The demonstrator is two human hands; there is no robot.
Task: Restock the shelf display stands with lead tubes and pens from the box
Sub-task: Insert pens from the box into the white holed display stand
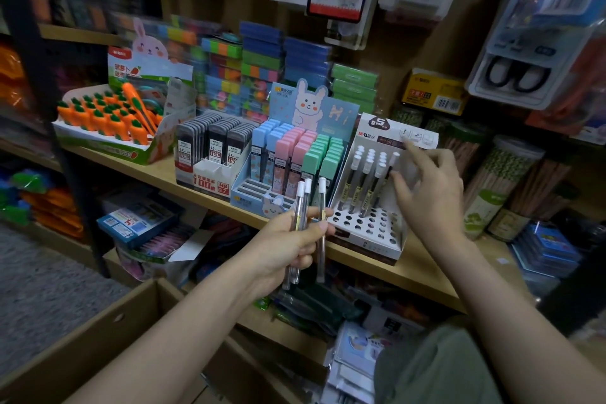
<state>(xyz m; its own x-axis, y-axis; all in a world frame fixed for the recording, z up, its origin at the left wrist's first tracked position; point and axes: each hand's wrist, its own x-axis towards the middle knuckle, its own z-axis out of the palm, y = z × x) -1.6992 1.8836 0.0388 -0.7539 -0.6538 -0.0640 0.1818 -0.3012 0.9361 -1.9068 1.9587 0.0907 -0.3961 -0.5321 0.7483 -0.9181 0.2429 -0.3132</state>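
Observation:
My left hand (288,239) grips three clear tubes with white caps (321,207), held upright in front of the shelf edge. Behind them stands a white display stand (370,233) with rows of round holes; several white-capped tubes (364,180) fill its back rows and the front holes are bare. My right hand (429,187) hovers over the stand's right side with fingers spread. Its thumb is close to the rightmost standing tube (390,170), and it holds nothing. An open cardboard box (98,338) sits low at the left; what it contains is hidden.
On the wooden shelf (410,269), left of the white stand, are a blue rabbit stand of pastel lead cases (295,154), a stand of black lead cases (210,144) and a carrot-shaped item display (108,121). Jars of pencils (498,180) stand at the right. Packaged goods hang above.

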